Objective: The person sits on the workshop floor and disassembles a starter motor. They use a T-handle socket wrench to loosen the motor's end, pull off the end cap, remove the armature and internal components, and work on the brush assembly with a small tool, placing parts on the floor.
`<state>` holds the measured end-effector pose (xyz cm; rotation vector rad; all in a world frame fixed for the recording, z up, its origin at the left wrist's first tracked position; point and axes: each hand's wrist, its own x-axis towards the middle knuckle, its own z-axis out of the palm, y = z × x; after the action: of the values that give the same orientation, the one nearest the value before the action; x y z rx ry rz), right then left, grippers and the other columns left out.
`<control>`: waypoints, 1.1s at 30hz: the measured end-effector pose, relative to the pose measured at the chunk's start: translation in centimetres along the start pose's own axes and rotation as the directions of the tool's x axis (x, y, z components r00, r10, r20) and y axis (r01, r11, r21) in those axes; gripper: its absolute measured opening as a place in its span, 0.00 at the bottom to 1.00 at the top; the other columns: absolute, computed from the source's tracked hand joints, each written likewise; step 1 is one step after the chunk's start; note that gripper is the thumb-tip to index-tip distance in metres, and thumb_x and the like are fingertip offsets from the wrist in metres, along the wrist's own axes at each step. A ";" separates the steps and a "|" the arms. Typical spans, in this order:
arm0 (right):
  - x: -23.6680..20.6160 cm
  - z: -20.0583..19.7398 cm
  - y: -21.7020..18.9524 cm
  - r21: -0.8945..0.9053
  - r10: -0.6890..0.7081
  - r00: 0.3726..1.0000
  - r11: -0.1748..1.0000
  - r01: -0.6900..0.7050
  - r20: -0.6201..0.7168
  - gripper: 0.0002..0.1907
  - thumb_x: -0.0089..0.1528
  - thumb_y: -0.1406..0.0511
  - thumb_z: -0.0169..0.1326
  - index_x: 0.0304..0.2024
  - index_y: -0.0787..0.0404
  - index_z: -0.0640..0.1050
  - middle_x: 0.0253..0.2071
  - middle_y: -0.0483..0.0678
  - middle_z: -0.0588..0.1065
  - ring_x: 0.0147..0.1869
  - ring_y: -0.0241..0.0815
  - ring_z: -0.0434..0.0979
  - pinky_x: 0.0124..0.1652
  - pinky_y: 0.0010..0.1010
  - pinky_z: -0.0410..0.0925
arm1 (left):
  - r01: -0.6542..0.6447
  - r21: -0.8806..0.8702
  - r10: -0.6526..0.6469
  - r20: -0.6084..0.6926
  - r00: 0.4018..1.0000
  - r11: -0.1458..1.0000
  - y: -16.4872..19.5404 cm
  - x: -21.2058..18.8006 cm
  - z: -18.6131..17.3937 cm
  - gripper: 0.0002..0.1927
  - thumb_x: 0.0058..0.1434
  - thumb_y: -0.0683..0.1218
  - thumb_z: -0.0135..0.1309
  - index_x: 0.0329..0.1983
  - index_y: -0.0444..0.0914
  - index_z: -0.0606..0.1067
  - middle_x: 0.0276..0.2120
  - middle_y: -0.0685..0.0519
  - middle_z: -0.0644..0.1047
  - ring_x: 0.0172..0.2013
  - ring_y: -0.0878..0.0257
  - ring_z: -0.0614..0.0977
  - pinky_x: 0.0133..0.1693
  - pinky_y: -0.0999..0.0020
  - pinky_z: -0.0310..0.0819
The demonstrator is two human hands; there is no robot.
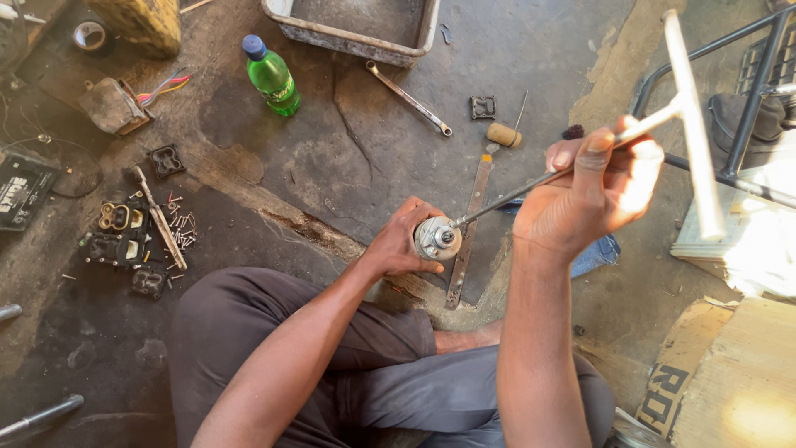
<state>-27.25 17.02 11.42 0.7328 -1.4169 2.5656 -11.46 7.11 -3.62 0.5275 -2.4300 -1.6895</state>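
Hands first: our left hand [404,242] is wrapped tight around a small round metal part [437,238], pressing it low over the cracked concrete floor [348,158] just ahead of our knees. Our right hand [599,189] is raised, fingers pinched shut on the thin shaft of a T-handle wrench [572,170], whose tip sits in the middle of the part's face while the crossbar stands up near the camera. The two hands are well apart, joined only by that long shaft.

To do this well, we judge, the shaft should stay in line with the fastener; held at a slant like this, the tip could ride out of its seat. A firm left grip stops the part turning with the tool, and we would keep the fingers clear of the tip.

A flat metal bar [469,232] lies on the floor just beside the part. Farther off lie a spanner [409,99], a wooden-handled awl [504,133] and a green bottle [272,77], below a metal tray [348,35]. At the left, loose screws [182,230] and black castings [120,236] are scattered together. A metal frame [746,108] stands to the right.
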 end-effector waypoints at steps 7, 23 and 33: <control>-0.7 1.1 -3.1 0.011 -0.097 0.995 0.995 0.098 -0.008 0.18 0.73 0.57 0.53 0.60 0.60 0.69 0.44 0.51 0.74 0.29 0.41 0.71 0.27 0.30 0.64 | -0.007 -0.019 0.007 -0.004 1.000 1.000 0.2 0.0 -0.1 0.42 0.30 0.46 0.78 0.52 0.46 0.75 0.50 0.54 0.73 0.54 0.54 0.78 0.55 0.58 0.73; 0.2 2.1 -4.7 0.289 0.161 0.985 0.942 -0.170 0.055 0.13 0.74 0.57 0.42 0.47 0.59 0.71 0.22 0.47 0.63 0.18 0.39 0.57 0.22 0.30 0.52 | -0.019 -0.031 0.019 -0.020 1.000 0.999 0.5 -0.3 -0.2 0.41 0.31 0.46 0.78 0.52 0.45 0.75 0.49 0.53 0.73 0.54 0.53 0.78 0.54 0.59 0.73; 2.2 -2.4 -2.0 0.236 0.475 0.865 0.832 -0.502 0.164 0.28 0.83 0.53 0.35 0.41 0.67 0.75 0.15 0.41 0.55 0.17 0.35 0.52 0.25 0.32 0.53 | -0.052 -0.022 0.051 -0.020 0.998 0.998 0.3 -0.2 0.0 0.40 0.31 0.45 0.77 0.52 0.44 0.75 0.49 0.53 0.73 0.54 0.53 0.78 0.54 0.58 0.73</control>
<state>-29.34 19.77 12.88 0.5914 -1.4513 3.2135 -11.37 7.26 -3.31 0.4724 -2.3870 -1.6810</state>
